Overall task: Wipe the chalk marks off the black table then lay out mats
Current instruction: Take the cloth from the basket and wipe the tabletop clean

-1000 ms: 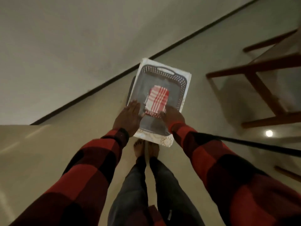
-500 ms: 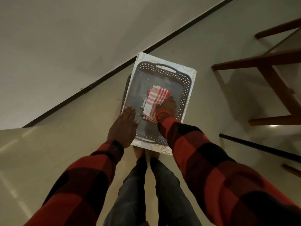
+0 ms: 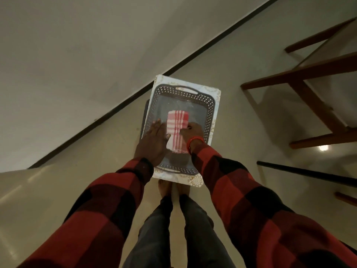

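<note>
A red-and-white checked cloth (image 3: pixel 177 120) lies folded in a dark grey perforated tray (image 3: pixel 204 99). The tray rests on a white mat with gold patterned corners (image 3: pixel 196 180). A dark edge (image 3: pixel 145 117) shows under the mat on the left; I cannot tell what it is. My left hand (image 3: pixel 152 144) lies flat on the tray's left side, beside the cloth. My right hand (image 3: pixel 191 132) grips the cloth's right edge, and the near end of the cloth is lifted off the tray floor.
Wooden chair legs and rails (image 3: pixel 309 74) stand at the right. Lower right, a black bar (image 3: pixel 309 172) crosses the view. A black skirting line (image 3: pixel 116 111) marks the wall at the left. My bare feet (image 3: pixel 164 187) stand on the pale glossy floor below the mat.
My right hand left the tray's near edge, reached in and took hold of the cloth. My left hand slid further onto the tray's left side. The view shifted slightly.
</note>
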